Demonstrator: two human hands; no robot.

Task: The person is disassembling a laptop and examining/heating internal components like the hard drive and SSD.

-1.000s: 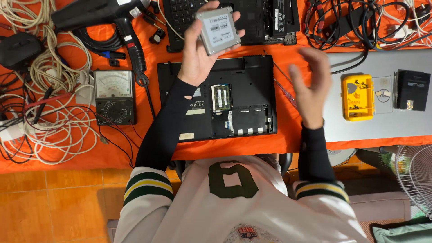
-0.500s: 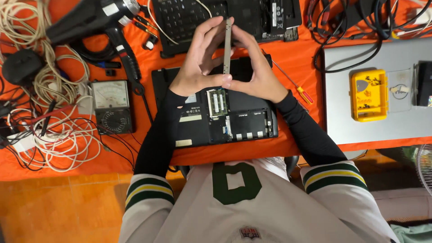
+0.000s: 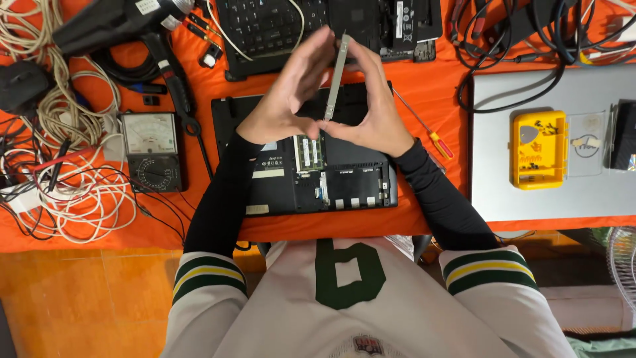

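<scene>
Drive Held Edge-On Between Both Hands

Hands are raised above the table, both clamped on one flat grey metal drive module [image 3: 336, 76]. The module stands on edge, nearly upright, between the palms. The left hand [image 3: 288, 93] presses its left face; the right hand [image 3: 371, 99] presses its right face, thumbs meeting at the lower end. Directly below lies the opened black laptop base [image 3: 311, 179] on the orange table cover [image 3: 218, 79]. A yellow-handled screwdriver [image 3: 427, 132] lies just right of the base.
</scene>
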